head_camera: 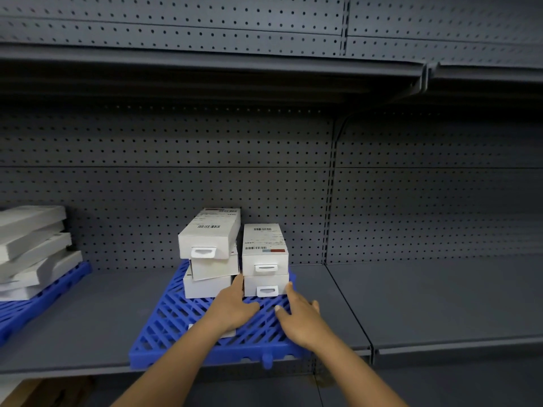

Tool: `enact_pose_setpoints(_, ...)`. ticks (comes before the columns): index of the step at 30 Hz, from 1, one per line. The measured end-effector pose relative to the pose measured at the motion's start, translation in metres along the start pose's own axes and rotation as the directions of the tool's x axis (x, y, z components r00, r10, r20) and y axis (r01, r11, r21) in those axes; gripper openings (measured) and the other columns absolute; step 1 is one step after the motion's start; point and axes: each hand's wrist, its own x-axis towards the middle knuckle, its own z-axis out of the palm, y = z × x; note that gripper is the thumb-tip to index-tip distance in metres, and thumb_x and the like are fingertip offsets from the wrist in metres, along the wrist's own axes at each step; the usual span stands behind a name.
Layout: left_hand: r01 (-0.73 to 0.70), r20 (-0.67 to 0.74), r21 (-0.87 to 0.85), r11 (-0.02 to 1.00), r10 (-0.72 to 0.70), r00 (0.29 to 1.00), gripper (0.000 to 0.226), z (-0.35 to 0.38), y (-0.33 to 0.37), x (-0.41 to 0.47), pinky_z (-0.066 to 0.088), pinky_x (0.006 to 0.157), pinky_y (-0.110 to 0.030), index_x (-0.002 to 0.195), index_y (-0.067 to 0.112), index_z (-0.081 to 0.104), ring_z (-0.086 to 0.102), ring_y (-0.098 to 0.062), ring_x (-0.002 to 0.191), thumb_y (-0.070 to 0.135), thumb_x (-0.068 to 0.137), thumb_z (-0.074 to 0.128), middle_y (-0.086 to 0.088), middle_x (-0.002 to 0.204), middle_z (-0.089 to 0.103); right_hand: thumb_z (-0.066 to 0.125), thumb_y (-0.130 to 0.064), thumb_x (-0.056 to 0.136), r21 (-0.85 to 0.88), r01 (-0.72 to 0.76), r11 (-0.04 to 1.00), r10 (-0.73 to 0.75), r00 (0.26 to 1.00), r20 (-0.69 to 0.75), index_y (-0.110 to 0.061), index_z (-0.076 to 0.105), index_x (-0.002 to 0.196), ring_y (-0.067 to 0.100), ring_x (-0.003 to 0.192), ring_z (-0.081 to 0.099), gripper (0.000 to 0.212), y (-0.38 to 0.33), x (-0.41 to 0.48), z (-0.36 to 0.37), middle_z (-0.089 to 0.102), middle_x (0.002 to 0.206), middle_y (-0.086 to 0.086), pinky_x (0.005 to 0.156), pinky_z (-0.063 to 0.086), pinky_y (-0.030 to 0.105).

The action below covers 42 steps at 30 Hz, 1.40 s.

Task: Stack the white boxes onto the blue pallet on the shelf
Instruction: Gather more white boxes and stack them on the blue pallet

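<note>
Blue pallet (176, 333) sits at the front of the grey shelf (411, 304). At its rear we note two stacks of white boxes: the left stack (210, 239), three high with its middle box skewed, and just beside it the right stack (266, 254), two high. Top faces carry barcode labels; the right one also shows a red and grey-blue patch. The print is too small to read. Left hand (235, 306): fingers straight, index tip at the gap between the bottom boxes, gripping nothing. Right hand (299, 317): fingers loosely extended, one tip at the lower right box's corner. A second pallet (35, 304) far left holds further boxes (32, 248).
</note>
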Motion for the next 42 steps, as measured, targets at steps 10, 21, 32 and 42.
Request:
enact_pose_setpoints(10,-0.033,-0.023,-0.049,0.998,0.032,0.999,0.062,0.003,-0.007,0.006,0.044,0.102,-0.031,0.134,0.025,0.037,0.054,-0.015,0.119,0.025,0.080,0.066,0.002,0.127,0.058,0.045,-0.029,0.099,0.273,0.097,0.957,-0.068,0.991,-0.113,-0.029,-0.002,0.154,0.013,0.141,0.030,0.072,-0.014,0.002,0.006,0.023,0.157,-0.008,0.113,0.029,0.030)
enact_pose_setpoints(21,-0.139,-0.112,0.008,0.990,0.140,0.984,0.066,0.012,-0.008,-0.005,0.044,0.085,-0.024,0.134,0.027,0.029,0.056,-0.011,0.107,0.026,0.079,0.066,0.012,0.121,0.054,0.043,-0.026,0.100,0.294,0.104,0.950,-0.051,0.981,-0.185,-0.030,0.006,0.153,0.005,0.109,0.048,0.065,-0.015,-0.005,0.010,0.047,0.136,-0.013,0.089,0.038,0.018)
enact_pose_setpoints(32,-0.129,-0.130,0.109,0.986,0.142,0.981,0.060,0.011,-0.004,-0.005,0.042,0.081,-0.023,0.130,0.023,0.031,0.056,-0.016,0.107,0.032,0.082,0.065,0.003,0.123,0.056,0.045,-0.030,0.097,0.224,0.136,0.965,-0.084,0.970,-0.227,-0.039,0.017,0.146,0.010,0.110,0.054,0.057,-0.012,0.000,0.017,0.053,0.131,-0.014,0.090,0.048,0.029)
enact_pose_setpoints(42,-0.086,-0.163,-0.045,0.995,0.078,0.983,0.049,-0.006,-0.001,-0.032,0.035,0.097,-0.013,0.136,0.017,0.045,0.046,-0.012,0.127,0.020,0.090,0.062,0.002,0.132,0.051,0.043,-0.036,0.099,0.267,0.120,0.956,-0.070,0.979,-0.190,-0.022,-0.007,0.153,0.018,0.142,0.028,0.075,-0.011,-0.001,0.016,0.018,0.159,-0.004,0.114,0.029,0.034)
